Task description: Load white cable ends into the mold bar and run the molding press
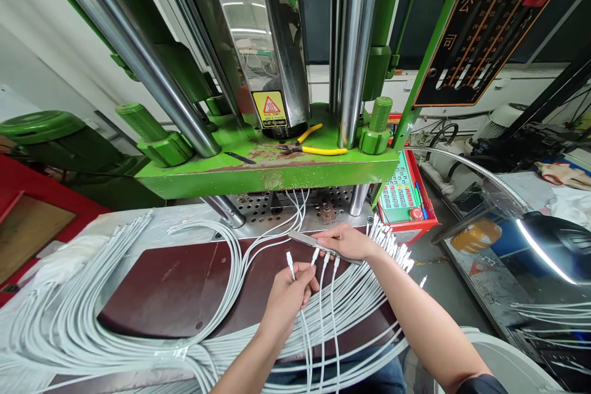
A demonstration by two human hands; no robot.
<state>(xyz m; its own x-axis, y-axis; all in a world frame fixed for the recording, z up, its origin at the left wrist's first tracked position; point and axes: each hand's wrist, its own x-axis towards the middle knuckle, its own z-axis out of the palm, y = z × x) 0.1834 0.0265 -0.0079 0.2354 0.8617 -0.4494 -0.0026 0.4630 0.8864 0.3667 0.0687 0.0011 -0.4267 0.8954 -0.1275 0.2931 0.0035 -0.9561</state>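
Plugs (325, 258) toward green press (277, 181), metal strip (303, 239) crosswise

a factory workshop: green industrial machine (277, 180), heat-warning label (269, 109), red control box (399, 191), bundled white cables (111, 348)

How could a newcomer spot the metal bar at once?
Find the green press, then the brown board in front of it. Over the board, the right hand holds the metal bar. It is straight, flat and grey, unlike the thin, round white cables around it.
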